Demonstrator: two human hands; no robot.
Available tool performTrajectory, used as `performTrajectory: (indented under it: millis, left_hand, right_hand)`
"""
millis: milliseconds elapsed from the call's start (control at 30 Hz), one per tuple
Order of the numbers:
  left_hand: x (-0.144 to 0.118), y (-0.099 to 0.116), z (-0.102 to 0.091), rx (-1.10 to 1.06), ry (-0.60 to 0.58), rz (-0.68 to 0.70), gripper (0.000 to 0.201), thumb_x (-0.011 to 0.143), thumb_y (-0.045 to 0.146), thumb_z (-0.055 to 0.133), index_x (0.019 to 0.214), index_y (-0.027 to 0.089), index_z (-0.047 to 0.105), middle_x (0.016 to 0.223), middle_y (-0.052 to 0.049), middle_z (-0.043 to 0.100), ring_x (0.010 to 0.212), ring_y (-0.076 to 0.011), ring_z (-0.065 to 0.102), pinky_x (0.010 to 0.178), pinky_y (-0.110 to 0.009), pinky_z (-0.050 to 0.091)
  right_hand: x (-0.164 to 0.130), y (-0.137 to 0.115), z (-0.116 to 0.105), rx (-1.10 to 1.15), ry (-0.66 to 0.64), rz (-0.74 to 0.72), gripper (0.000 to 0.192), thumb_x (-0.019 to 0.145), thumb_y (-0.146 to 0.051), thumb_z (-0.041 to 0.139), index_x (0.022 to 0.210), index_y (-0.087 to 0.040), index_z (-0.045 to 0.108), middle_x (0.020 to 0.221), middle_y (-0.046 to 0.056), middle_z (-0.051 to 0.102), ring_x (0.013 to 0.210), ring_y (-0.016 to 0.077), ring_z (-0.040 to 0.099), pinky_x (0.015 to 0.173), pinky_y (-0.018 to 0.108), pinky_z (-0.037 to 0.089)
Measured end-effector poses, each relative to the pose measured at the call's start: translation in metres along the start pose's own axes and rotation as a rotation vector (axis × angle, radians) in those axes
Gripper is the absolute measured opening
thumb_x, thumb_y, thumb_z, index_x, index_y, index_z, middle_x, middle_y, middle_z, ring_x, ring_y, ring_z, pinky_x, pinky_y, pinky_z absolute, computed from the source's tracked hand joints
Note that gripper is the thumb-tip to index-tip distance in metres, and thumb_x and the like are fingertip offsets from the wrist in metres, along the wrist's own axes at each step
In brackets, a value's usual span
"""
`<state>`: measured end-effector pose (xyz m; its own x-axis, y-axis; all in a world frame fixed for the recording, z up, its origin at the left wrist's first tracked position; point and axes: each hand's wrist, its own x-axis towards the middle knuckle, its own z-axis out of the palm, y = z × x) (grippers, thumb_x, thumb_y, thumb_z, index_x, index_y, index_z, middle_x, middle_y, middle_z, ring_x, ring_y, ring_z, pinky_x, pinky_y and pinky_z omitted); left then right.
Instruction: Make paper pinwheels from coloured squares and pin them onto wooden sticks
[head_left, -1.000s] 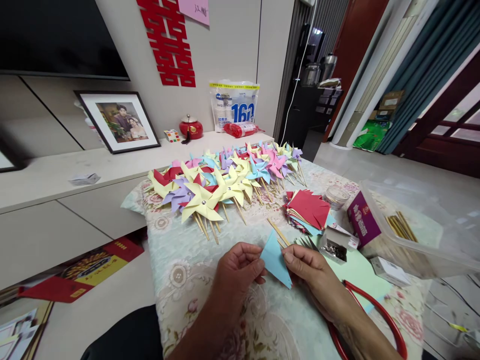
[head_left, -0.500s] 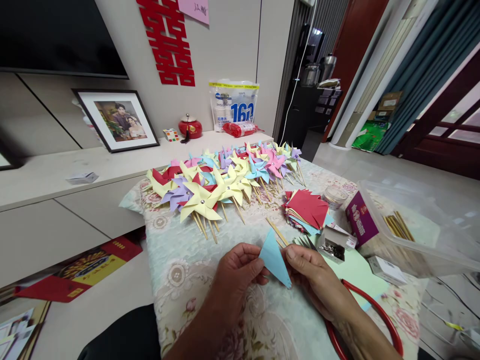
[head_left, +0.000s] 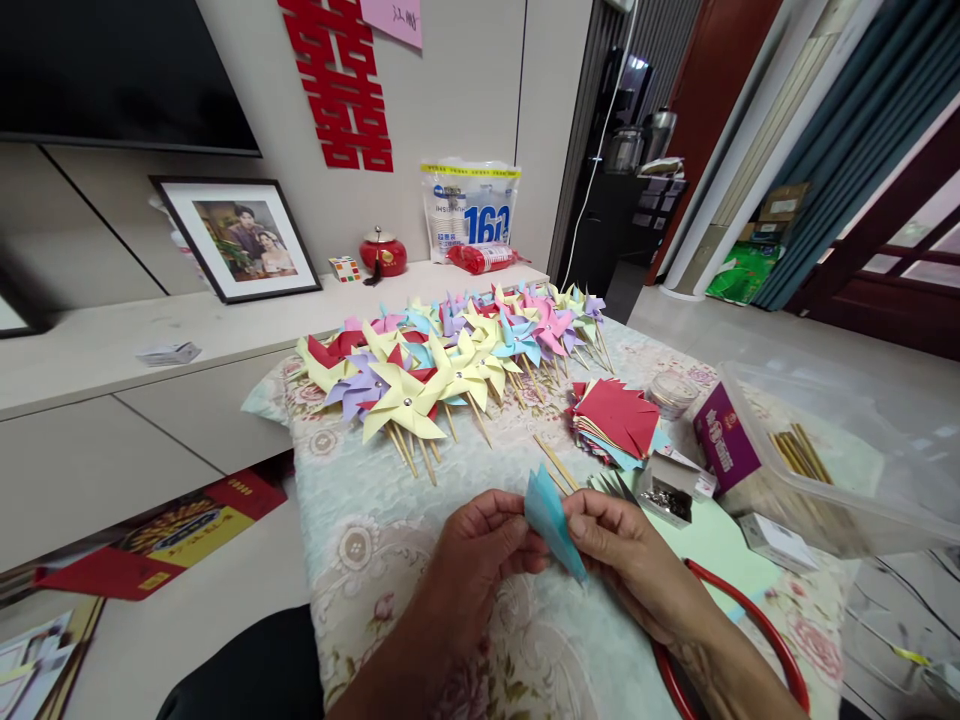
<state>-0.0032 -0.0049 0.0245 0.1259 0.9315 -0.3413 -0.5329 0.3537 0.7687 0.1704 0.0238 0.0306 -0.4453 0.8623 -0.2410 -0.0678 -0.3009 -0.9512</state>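
A folded piece of light blue paper (head_left: 553,525) is held up between both hands over the front of the table. My left hand (head_left: 491,545) pinches its left edge between thumb and fingers. On the other side, my right hand (head_left: 619,545) grips the right edge with thumb and forefinger. Just beyond the paper lie thin wooden sticks (head_left: 555,462). Red-handled scissors (head_left: 765,625) rest partly under my right forearm, their blades pointing away. A small open box of metal fasteners (head_left: 666,497) stands past my right hand, beside a stack of cut coloured paper (head_left: 616,418).
Many finished paper pinwheels (head_left: 450,370) cover the table's far side. At the right stands a clear plastic bin (head_left: 847,510) with sticks, beside a small white box (head_left: 778,540). Pale green paper (head_left: 720,550) lies under the scissors. A white cabinet (head_left: 82,360) runs behind.
The blue paper, a flat triangle before, is now turned and bent narrower between the hands. My right hand has shifted slightly left, closer to my left hand.
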Motion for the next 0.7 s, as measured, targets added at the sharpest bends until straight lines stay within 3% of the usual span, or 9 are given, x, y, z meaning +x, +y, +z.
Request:
performTrajectory:
  millis: [700]
  left_hand:
    - [-0.0036, 0.0025, 0.0, -0.032, -0.064, 0.014, 0.021, 0.082, 0.039, 0.07, 0.083, 0.018, 0.075, 0.08, -0.007, 0.074, 0.073, -0.0201, 0.068, 0.073, -0.032, 0.056]
  right_hand:
    - [-0.0009, 0.0012, -0.0028, -0.141, 0.027, -0.028, 0.037, 0.083, -0.053, 0.071, 0.091, -0.017, 0.067, 0.072, -0.001, 0.06, 0.065, 0.014, 0.048, 0.061, 0.027, 0.033]
